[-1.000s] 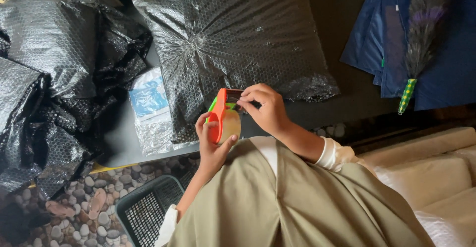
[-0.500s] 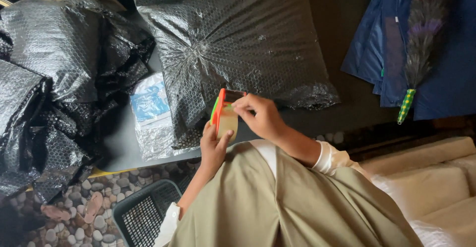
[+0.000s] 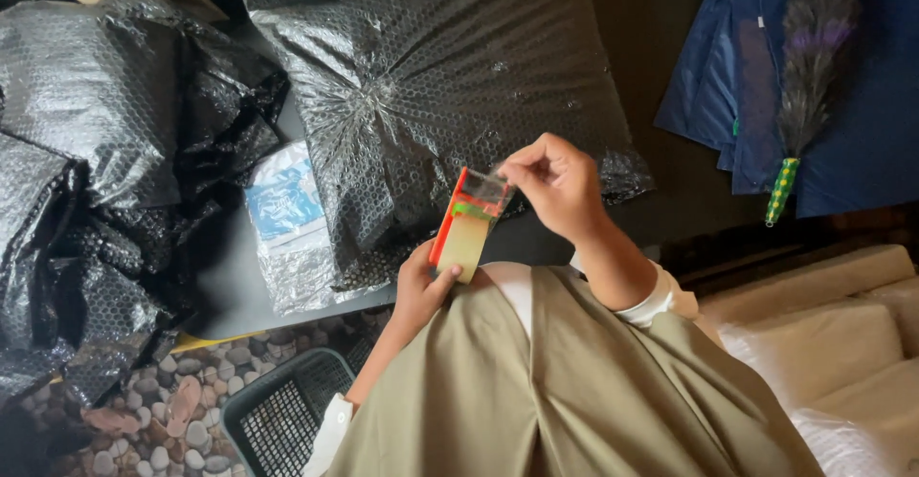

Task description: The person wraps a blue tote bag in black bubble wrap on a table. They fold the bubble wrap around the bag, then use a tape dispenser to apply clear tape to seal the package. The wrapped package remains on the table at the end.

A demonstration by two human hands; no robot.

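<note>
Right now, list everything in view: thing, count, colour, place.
tape dispenser: one, red-orange with a tan roll, held over the lap
bubble-wrapped parcel: one, black, on the dark table
bubble wrap heap: one, black, left
clear pouch: one, blue and white inside, beside the parcel
feather duster: one, dark with a green spotted handle, right
cloth: blue, under the duster
basket: one, dark mesh, on the pebble floor
cushions: cream, lower right
left hand: grips the dispenser
right hand: pinches the tape end
</note>
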